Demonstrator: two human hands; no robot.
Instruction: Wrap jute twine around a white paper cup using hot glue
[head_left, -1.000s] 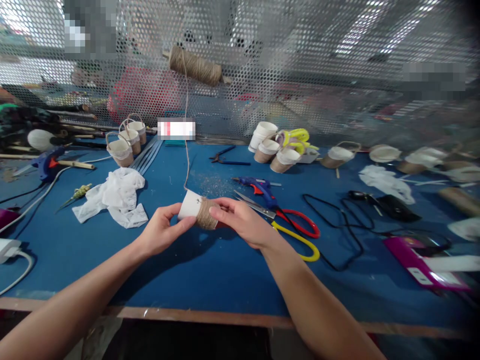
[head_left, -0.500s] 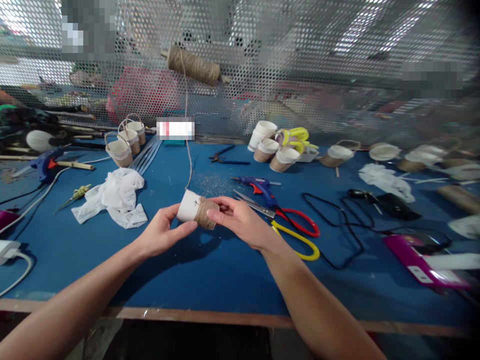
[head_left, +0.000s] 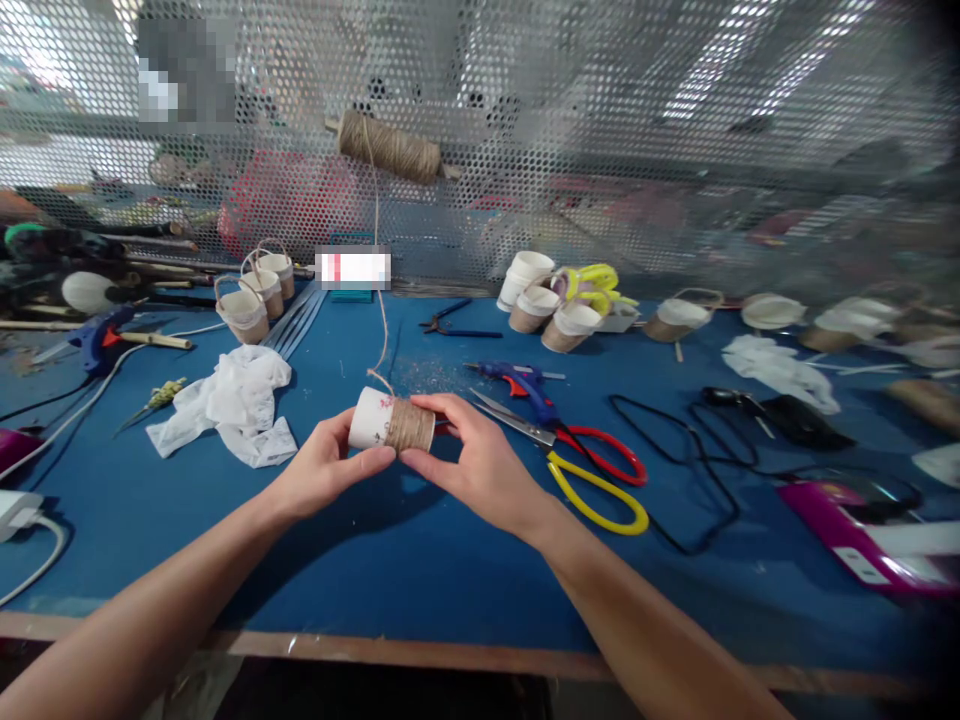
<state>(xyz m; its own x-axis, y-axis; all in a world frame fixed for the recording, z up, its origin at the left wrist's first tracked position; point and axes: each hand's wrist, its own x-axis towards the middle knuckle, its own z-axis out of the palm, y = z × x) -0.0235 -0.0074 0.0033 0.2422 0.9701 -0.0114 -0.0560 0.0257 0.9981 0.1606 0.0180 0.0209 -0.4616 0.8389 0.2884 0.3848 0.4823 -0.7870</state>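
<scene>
A white paper cup (head_left: 369, 418), lying on its side in the air over the table, is partly wrapped in jute twine (head_left: 409, 424). My left hand (head_left: 330, 463) grips its white end, thumb along the lower side. Around the twine-covered end closes my right hand (head_left: 474, 455), fingers on top and thumb below. From the cup a strand of twine (head_left: 384, 330) runs up to a spool (head_left: 390, 147) mounted at the mesh panel. Small printed marks show on the cup's white part. Scissors (head_left: 559, 437) with red and yellow handles lie right of my right hand.
Beyond the scissors is a blue glue gun (head_left: 525, 385); pliers (head_left: 461, 322) lie farther back. White cloth (head_left: 229, 405) rests at left. Twine-wrapped cups (head_left: 244, 315) stand back left, more cups (head_left: 571, 327) back right. A black cable (head_left: 705, 480) and a purple power strip (head_left: 847, 535) lie right.
The cup has turned in my hands, bringing reddish printed marks into view. My right thumb has shifted from the twine's face to its lower edge. The strand now hangs slacker near the cup.
</scene>
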